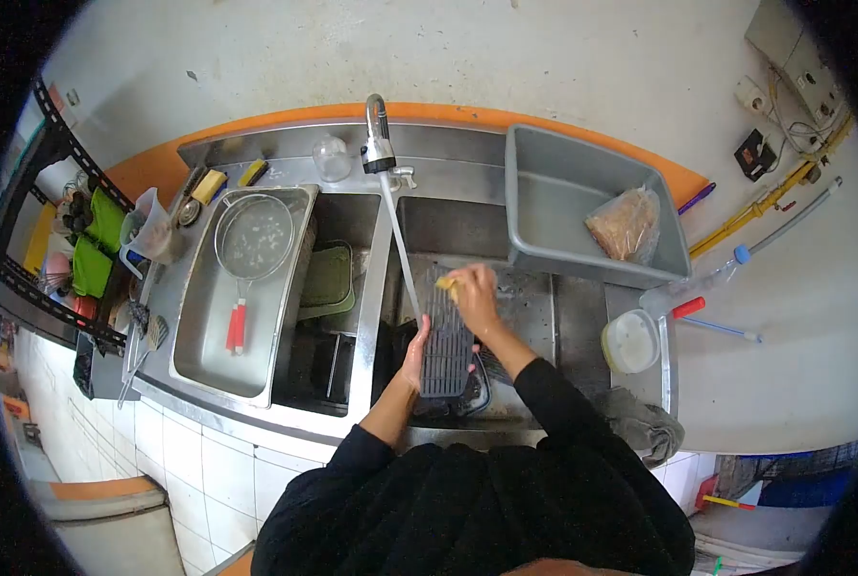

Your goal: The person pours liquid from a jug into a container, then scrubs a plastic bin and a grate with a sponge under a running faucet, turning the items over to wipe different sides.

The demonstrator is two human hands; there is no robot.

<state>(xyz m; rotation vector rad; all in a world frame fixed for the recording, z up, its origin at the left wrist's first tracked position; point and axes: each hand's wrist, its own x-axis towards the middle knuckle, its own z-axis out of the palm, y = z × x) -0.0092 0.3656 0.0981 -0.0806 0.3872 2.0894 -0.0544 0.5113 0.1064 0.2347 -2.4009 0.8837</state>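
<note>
My left hand [416, 353] grips the side of a dark grey slotted grate [444, 360], tilted over the right sink basin. In my right hand [477, 296] a yellow sponge [447, 285] is pressed against the upper part of the grate; the fingers are slightly blurred. Water runs from the faucet [378, 149] in a stream [401, 240] that comes down by the grate's left edge. Below the grate, a dark pan-like item partly shows in the basin, mostly hidden by the grate and my hands.
Left of the basins, a steel tray [213, 360] holds a strainer [254, 238] with red handles. A green container [328, 278] sits in the left basin. At the right stand a grey tub [554, 206] with a bagged item [626, 226], a white container [630, 342] and a grey cloth [645, 422].
</note>
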